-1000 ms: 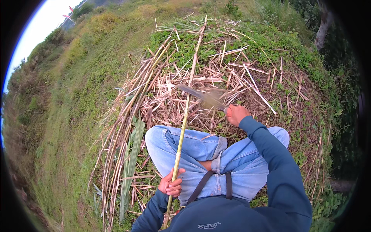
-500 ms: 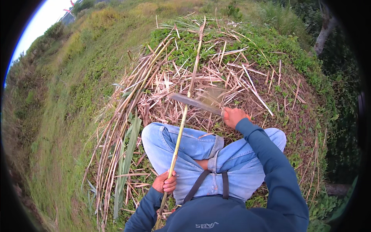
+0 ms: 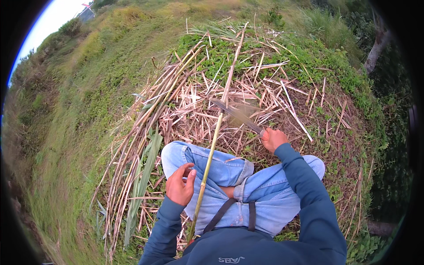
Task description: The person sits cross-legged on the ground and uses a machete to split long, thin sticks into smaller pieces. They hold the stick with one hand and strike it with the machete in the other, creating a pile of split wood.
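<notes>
A long cane stalk (image 3: 212,150) runs lengthwise in front of me, across my left leg and up to the far grass. Its near part is smooth and yellow-green, its far part brown and husky. In my right hand (image 3: 274,140) is the handle of a machete (image 3: 243,119), the fingers wrapped round it. The blade lies across the stalk where the two colours meet, its tip pointing left. My left hand (image 3: 179,184) hovers over my left thigh, just left of the stalk, holding nothing. Its fingers are loosely bent, with the thumb apart from the palm.
A bundle of long dry stalks (image 3: 145,119) lies to the left, with a long green leaf (image 3: 143,190) beside it. Loose husk strips (image 3: 190,110) litter the ground beyond my crossed legs (image 3: 212,172). A tree trunk (image 3: 377,48) rises at the far right.
My left hand has let go of the stalk's near part and risen away from it. My right hand and the machete have shifted slightly right, the blade now more slanted.
</notes>
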Tool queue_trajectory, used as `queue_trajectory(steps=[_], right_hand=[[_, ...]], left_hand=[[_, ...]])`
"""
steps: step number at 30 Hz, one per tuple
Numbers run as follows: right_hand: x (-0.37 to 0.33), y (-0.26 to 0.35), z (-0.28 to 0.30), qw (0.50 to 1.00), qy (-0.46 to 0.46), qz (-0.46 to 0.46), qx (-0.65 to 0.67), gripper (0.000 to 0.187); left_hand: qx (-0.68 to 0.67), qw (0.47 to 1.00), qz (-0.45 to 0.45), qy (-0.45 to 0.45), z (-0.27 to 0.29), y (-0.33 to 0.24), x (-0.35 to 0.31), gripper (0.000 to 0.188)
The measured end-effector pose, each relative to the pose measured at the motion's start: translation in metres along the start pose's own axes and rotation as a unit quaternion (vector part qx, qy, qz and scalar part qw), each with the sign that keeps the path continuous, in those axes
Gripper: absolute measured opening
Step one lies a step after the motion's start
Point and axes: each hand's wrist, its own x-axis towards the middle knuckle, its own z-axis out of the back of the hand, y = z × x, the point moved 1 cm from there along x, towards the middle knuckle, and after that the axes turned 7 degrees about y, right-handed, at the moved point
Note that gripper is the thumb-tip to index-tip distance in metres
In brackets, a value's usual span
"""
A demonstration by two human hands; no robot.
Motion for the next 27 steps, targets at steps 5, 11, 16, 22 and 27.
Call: queue_trajectory(steps=[5,11,16,22,27], right_hand=[[-0.001,0.021,0.002,0.999,0.007,0.032,-0.026,0.025],[-0.026,0.025,0.003,0.989,0.023,0.128,-0.07,0.057],[0.008,0.033,0.018,0.997,-0.039,0.063,-0.029,0.027],[-0.01,0.052,0.02,0.984,0.003,0.168,-0.065,0.026],[0.027,0.039,0.012,0.99,-0.041,0.109,-0.076,0.026]], left_hand=[[0.111,0.993,0.014,-0.028,-0.102,0.071,0.092,0.057],[-0.061,0.988,0.118,0.079,-0.073,0.052,0.097,0.033],[-0.299,0.938,0.135,0.112,-0.034,0.057,0.024,0.025],[-0.266,0.944,0.164,0.105,-0.002,0.074,-0.06,0.026],[-0.311,0.922,0.202,0.115,0.008,0.067,-0.104,0.025]])
